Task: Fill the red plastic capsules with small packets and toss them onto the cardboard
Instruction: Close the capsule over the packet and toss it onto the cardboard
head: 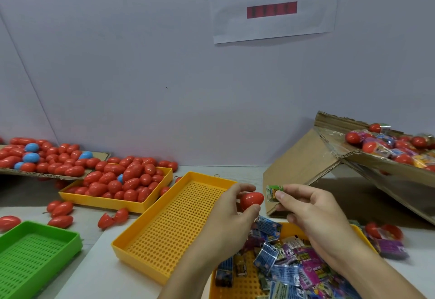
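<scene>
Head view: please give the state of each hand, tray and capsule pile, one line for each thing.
left hand: holds a red capsule
right hand: pinches a green packet
middle yellow tray: empty
far yellow tray: heaped with capsules
green tray: empty
near yellow tray: holds packets

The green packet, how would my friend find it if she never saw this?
Start at the tilted cardboard box on the right, then look just in front of its lower flap, where two hands meet. The right hand pinches the green packet beside the red capsule held by the left hand. It is the only packet up in the air; the others lie in the tray below.
</scene>
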{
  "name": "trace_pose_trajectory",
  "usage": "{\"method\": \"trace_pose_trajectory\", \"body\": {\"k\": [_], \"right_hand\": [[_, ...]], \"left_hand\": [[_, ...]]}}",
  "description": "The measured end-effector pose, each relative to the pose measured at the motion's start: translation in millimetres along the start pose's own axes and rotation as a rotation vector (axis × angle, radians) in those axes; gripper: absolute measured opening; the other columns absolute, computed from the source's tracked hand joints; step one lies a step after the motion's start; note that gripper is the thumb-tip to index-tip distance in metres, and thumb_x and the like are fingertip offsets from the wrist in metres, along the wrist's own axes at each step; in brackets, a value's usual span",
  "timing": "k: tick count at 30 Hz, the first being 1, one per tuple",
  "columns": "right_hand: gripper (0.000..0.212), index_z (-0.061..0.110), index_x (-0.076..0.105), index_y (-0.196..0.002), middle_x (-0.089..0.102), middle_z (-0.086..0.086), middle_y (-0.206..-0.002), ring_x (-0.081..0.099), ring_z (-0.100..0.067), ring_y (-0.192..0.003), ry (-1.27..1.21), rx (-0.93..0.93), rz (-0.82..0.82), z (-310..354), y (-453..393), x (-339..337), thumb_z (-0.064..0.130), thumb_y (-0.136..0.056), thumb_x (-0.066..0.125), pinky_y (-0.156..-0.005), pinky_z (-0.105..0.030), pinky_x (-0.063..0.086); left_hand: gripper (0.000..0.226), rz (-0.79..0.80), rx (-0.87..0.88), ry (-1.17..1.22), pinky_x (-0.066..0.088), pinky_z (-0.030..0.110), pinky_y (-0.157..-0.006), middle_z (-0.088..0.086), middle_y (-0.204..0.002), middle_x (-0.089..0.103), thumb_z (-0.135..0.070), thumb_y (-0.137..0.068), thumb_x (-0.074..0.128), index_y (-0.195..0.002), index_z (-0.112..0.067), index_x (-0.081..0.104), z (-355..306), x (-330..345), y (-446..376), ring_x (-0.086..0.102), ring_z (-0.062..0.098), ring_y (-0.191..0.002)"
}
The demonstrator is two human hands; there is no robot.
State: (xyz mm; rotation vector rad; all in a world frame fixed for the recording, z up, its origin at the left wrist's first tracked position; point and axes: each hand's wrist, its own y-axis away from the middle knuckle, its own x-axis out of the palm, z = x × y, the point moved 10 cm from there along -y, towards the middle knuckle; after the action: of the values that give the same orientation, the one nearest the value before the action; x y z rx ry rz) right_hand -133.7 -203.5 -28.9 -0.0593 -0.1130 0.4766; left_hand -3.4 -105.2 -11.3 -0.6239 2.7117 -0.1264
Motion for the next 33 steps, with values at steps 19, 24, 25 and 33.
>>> {"method": "trace_pose_trajectory", "body": {"k": [19, 24, 25, 33], "right_hand": [[0.007, 0.025, 0.077, -0.085, 0.076, 0.009, -0.076, 0.069, -0.002, -0.071, 0.238, -0.294, 0.025, 36, 12, 7, 0.021, -0.086, 0.072, -0.061, -0.012, 0.051], [0.010, 0.024, 0.077, -0.089, 0.077, 0.006, -0.082, 0.072, -0.010, -0.077, 0.242, -0.306, 0.026, 38, 12, 6, 0.015, -0.084, 0.075, -0.069, -0.020, 0.058], [0.011, 0.024, 0.077, -0.089, 0.077, 0.006, -0.082, 0.072, -0.010, -0.077, 0.236, -0.307, 0.033, 38, 13, 6, 0.014, -0.084, 0.075, -0.069, -0.019, 0.058], [0.032, 0.024, 0.081, -0.088, 0.077, -0.001, -0.087, 0.070, -0.014, -0.080, 0.107, -0.179, 0.104, 28, 11, 11, 0.047, -0.068, 0.070, -0.066, -0.026, 0.054]], "left_hand": [[0.017, -0.036, 0.083, 0.165, 0.059, 0.037, -0.089, -0.007, -0.103, 0.068, -0.017, -0.091, 0.070, -0.106, -0.024, 0.066, -7, -3, -3, 0.071, 0.013, -0.093], [0.025, -0.022, 0.079, 0.232, 0.058, 0.036, -0.090, -0.012, -0.101, 0.069, -0.015, -0.089, 0.073, -0.110, -0.025, 0.064, -6, -3, -2, 0.071, 0.013, -0.097], [0.026, -0.027, 0.079, 0.234, 0.058, 0.034, -0.090, -0.013, -0.101, 0.069, -0.016, -0.088, 0.074, -0.110, -0.027, 0.064, -5, -4, -2, 0.071, 0.012, -0.097], [0.033, -0.036, 0.115, 0.193, 0.057, 0.025, -0.083, -0.010, -0.099, 0.068, -0.010, -0.084, 0.077, -0.109, -0.027, 0.062, -9, -6, -2, 0.070, 0.008, -0.093]]}}
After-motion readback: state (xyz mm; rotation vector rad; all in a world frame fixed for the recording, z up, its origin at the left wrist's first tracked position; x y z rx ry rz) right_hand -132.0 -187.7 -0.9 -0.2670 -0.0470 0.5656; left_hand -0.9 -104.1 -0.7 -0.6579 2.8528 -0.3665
